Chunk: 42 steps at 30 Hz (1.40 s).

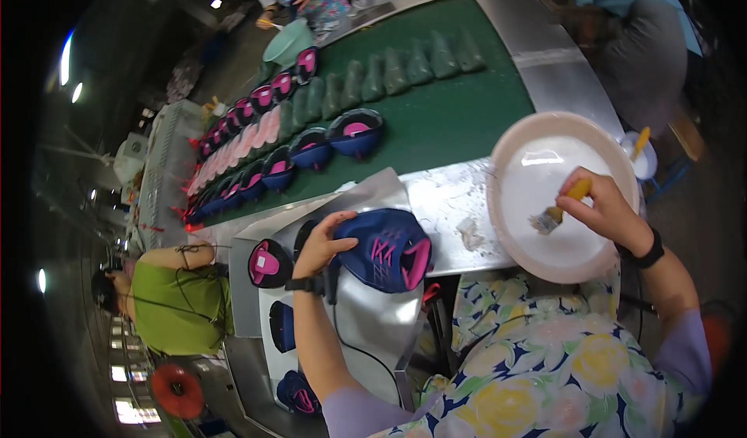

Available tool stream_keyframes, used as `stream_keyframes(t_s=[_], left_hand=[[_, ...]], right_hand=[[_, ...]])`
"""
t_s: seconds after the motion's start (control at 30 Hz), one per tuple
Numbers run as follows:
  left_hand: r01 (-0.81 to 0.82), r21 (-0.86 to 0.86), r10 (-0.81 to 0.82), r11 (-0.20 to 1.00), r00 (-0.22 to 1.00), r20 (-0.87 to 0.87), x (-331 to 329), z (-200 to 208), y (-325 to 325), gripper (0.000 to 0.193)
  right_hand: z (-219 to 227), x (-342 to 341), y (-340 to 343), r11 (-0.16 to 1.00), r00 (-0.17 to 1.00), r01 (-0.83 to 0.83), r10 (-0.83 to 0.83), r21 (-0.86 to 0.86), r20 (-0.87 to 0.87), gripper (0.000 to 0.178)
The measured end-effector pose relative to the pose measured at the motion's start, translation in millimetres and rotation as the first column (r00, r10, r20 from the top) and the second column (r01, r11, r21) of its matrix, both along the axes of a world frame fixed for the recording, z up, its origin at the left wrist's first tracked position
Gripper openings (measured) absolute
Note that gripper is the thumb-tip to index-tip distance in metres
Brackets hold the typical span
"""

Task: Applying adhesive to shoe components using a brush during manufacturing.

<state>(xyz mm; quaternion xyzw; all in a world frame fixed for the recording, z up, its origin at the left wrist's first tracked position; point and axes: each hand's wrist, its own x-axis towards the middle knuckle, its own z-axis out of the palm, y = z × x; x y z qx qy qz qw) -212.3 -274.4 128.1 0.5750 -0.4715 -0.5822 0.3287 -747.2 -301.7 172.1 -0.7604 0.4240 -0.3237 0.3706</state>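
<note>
My left hand (325, 243) grips a dark blue shoe upper (377, 263) with pink lacing and a pink lining, its opening turned to the right. The fingers rest over its left end, and the side underneath is hidden. In my right hand (603, 208) is a brush (576, 189) with a yellow handle. Its bristles point down and left, over a wide pale basin (504, 243) of white liquid; whether they touch the liquid I cannot tell. More uppers (269, 264) lie left of my left arm on a metal tray.
Across the worktable a green conveyor belt (467, 127) carries rows of blue and pink uppers (355, 133) and grey-green soles (395, 72). A crumpled scrap (469, 234) lies beside the basin. Co-workers stand at the left, far side and upper right. A black cable hangs by my left wrist.
</note>
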Motion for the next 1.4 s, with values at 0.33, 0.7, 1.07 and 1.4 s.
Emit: stream_keyframes(t_s=[0.33,0.7,1.07,1.4], left_hand=[[0.467,-0.169,-0.17,0.868,0.599,0.782,-103,-69,11,0.057],[-0.301,-0.163,0.281,0.939,0.95,-0.137,-49,-17,6,0.046],[-0.093,-0.509,0.111,0.856,0.994,0.007,-188,-17,-54,0.046],[-0.1,-0.761,0.235,0.641,0.969,0.071,-240,-15,-63,0.045]], right_hand=[[-15,2,-8,0.996,0.999,0.036,-0.039,0.087,0.031,0.021],[-13,-40,-22,0.982,0.977,-0.087,0.051,-0.17,-0.208,0.021],[51,-12,-50,0.967,0.944,-0.103,0.169,-0.234,0.284,0.025],[27,-13,-27,0.923,0.896,0.382,-0.355,-0.053,0.268,0.042]])
